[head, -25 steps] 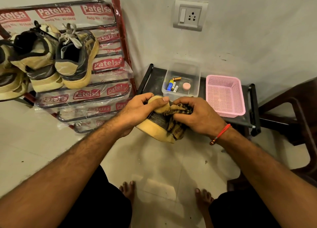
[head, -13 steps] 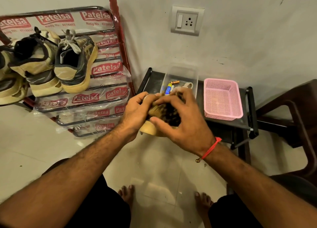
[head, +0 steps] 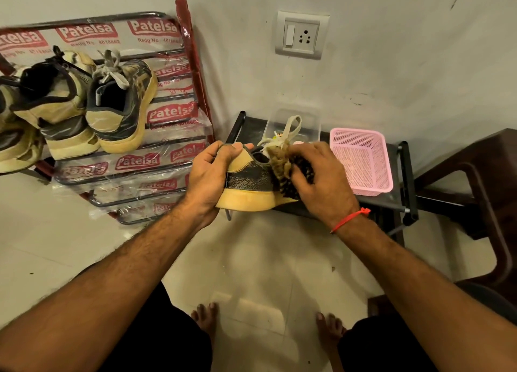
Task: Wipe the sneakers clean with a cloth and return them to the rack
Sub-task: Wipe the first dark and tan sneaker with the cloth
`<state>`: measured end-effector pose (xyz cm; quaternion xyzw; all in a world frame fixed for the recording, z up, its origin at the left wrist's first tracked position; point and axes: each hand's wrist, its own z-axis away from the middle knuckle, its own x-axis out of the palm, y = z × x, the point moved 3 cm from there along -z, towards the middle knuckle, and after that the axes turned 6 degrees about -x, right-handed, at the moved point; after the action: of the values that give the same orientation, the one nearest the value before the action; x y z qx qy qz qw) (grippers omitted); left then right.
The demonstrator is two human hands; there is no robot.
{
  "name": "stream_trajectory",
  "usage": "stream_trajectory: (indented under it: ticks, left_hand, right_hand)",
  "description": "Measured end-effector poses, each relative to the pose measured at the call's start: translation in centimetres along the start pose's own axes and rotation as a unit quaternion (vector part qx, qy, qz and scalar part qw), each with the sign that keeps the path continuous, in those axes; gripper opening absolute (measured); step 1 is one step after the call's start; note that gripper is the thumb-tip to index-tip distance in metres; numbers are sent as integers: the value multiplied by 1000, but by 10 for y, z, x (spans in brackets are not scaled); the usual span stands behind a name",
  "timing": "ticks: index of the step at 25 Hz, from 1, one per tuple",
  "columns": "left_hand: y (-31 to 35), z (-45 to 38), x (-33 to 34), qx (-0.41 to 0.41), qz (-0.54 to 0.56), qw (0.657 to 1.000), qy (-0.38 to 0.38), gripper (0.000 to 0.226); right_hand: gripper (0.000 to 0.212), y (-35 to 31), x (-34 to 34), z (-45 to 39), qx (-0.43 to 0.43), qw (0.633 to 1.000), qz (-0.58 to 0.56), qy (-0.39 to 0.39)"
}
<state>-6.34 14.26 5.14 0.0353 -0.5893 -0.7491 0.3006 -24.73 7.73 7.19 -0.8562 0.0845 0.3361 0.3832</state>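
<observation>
We look first at the containers on the low black worktop (head: 391, 204) against the wall. A clear plastic box (head: 291, 122) sits at its back; a pale shoelace (head: 292, 127) loops up in front of it, and something small and pink shows inside, though we cannot make out the rest of what it holds. Just beside it, to the right, stands a pink mesh basket (head: 361, 159) — we see only its perforated floor and walls.

Our left hand (head: 209, 176) grips the heel of a sneaker (head: 249, 187) held above the floor in front of the worktop, its tan sole turned toward us and its dark upper above. Our right hand (head: 321, 181), with a red thread (head: 349, 219) at the wrist, is curled round a brown patterned cloth (head: 285, 164) and presses it against the sneaker's side near the tongue.

To the left a shoe rack (head: 167, 114) wrapped in printed plastic leans by the wall — three more sneakers (head: 120, 106) rest on its upper rails, heels toward us, the leftmost cut off by the frame edge. A switch and socket plate (head: 302, 34) is set in the wall above the worktop. A dark brown chair (head: 475, 181) stands at the right, close against the worktop's end. Our bare feet (head: 207, 318) rest on the tiled floor below.
</observation>
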Motion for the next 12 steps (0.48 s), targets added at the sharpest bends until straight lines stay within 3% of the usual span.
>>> stream_trajectory:
  ticks: [2,4,7,9,12]
  left_hand:
    - [1,-1,-2,-12,29,999,-6,12]
    - [1,-2,-5,-19,35,999,-15,15]
    - [0,-5,-7,-49,39,998,-26,45]
    - [0,-7,-10,-76,65,994,-39,77]
    - [1,-9,-12,-88,64,993,-43,96]
  right_hand:
    - [25,-22,5,10,-30,999,-30,-6]
    - [24,-51,12,19,-115,993,-21,-27]
    - [19,-55,15,18,-202,978,37,-35]
    - [18,-29,9,5,-149,988,36,-8]
    - [16,-12,1,1,-51,998,28,18]
